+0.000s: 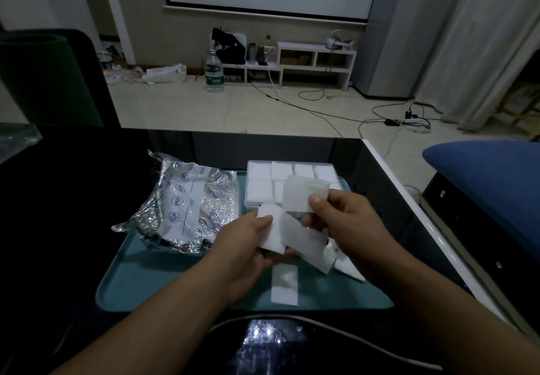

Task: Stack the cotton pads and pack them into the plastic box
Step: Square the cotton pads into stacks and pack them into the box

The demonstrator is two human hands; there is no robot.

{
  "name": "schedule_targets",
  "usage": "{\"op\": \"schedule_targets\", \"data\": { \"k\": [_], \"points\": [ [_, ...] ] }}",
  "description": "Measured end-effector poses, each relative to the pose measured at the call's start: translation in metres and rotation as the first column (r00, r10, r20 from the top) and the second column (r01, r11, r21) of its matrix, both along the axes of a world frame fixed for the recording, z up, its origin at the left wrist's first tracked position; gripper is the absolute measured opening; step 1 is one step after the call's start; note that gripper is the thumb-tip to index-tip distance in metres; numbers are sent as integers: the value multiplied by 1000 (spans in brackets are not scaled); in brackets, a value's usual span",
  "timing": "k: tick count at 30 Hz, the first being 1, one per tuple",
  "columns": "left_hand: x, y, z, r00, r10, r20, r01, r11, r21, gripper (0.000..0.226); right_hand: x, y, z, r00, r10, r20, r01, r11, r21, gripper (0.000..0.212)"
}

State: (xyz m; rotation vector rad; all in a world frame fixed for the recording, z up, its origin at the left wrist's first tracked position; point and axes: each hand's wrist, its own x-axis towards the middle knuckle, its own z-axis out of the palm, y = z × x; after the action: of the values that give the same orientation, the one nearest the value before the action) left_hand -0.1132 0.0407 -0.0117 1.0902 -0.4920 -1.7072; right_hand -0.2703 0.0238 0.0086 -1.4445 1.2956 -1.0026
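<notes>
My right hand [342, 217] pinches a small stack of white cotton pads [302, 193] and holds it upright above the near edge of the clear plastic box [251, 203]. That box sits at the back of the teal tray [163, 281] and holds rows of white pads [280, 171]. My left hand [245, 246] grips another white pad [270, 228] just below and left of the right hand. Several loose pads [306, 246] lie under both hands, and one flat pad [284, 285] lies on the tray near its front edge.
A crumpled silver foil package [187, 208] with blue print lies on the tray's left half. The tray rests on a dark glossy table [64, 199] whose white right edge [409, 199] runs diagonally. A blue seat [491, 182] stands to the right.
</notes>
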Motion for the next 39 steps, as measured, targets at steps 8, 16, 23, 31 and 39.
{"op": "schedule_targets", "data": {
  "k": [8,16,23,31,39],
  "points": [
    [0,-6,-11,988,56,147,-51,998,-34,24,-8,-7,-4,848,303,-435,-309,949,59,24],
    [-4,-3,-16,977,-155,148,171,980,-100,25,2,-10,-20,598,97,-795,-402,895,-194,17],
    [3,-8,-14,997,-76,34,79,992,-103,26,12,-7,-26,955,88,-284,-111,992,-65,25],
    [3,-4,-12,997,-33,68,44,986,-163,23,5,-4,-16,997,58,43,-64,985,158,14],
    [3,-2,-7,997,-59,44,67,979,-195,23,6,-7,-17,998,59,35,-64,982,177,26]
  ]
}}
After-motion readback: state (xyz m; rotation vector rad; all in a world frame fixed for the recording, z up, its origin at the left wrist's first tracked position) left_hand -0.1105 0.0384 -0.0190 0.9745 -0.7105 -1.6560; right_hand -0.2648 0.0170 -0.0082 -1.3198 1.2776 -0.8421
